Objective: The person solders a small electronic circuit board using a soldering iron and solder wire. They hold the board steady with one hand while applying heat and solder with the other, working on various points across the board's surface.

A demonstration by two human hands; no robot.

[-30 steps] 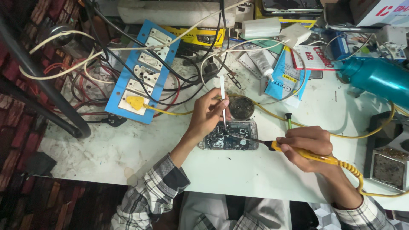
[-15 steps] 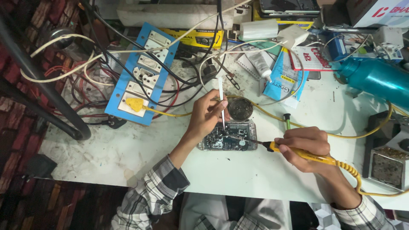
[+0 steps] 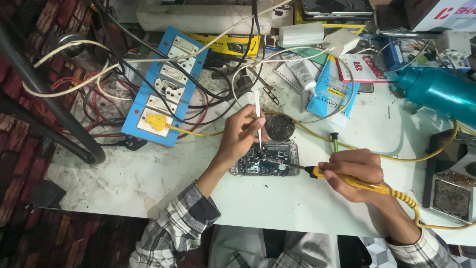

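Soldering a small dark circuit board point(image 3: 265, 160) lying on the white worktable point(image 3: 148, 178).

The right hand point(image 3: 354, 173) is gripping a yellow-handled soldering iron point(image 3: 347, 181), tip reaching the board; the left hand point(image 3: 240, 134) is pinching slim white tweezers point(image 3: 258, 119) upright against it. Doing this well likely calls for bracing both wrists and touching only the joint.

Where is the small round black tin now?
In the head view, the round black tin sits mid-table, just behind the circuit board, right of the left hand holding tweezers.
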